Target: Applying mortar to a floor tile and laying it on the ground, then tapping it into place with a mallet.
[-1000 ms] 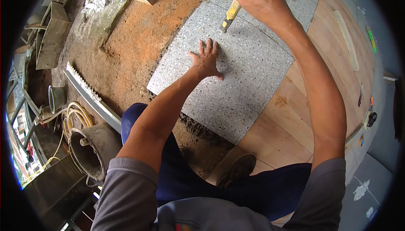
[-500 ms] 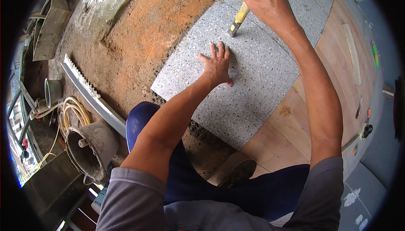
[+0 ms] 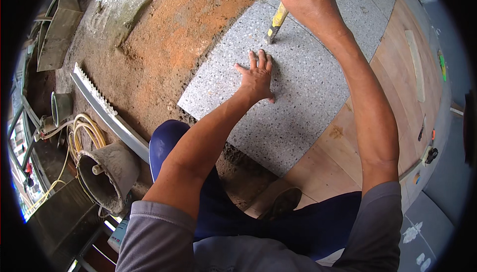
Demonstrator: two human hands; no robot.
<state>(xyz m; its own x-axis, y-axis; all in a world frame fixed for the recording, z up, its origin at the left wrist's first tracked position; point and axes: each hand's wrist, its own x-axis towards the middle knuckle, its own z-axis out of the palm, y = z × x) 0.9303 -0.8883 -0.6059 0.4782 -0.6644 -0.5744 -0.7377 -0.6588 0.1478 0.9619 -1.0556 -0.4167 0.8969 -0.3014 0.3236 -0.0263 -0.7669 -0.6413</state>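
Note:
My left hand (image 3: 257, 79) rests spread on a speckled grey terrazzo tile (image 3: 295, 120), fingers apart and holding nothing. Beyond it, my right hand (image 3: 313, 6) is closed round the metal head of a hammer-like tool (image 3: 277, 21), whose worn yellow-and-black handle points down to the tile, its end at or just above the surface; I cannot tell if it touches. The tile's left edge borders rough sandy bedding (image 3: 144, 48).
Behind are more grey tiles (image 3: 362, 8); right, wood-look flooring (image 3: 387, 83) with a strip (image 3: 415, 65) and small tools. Left lie a long metal bar (image 3: 114, 123), mortar-caked bucket (image 3: 107, 177), coiled hose (image 3: 87, 133) and metal box (image 3: 59, 33). My bent knee borders the tile.
The view has turned slightly over the last second. The tool and my right hand have shifted slightly left in the last half second, while my left hand stays spread on the tile.

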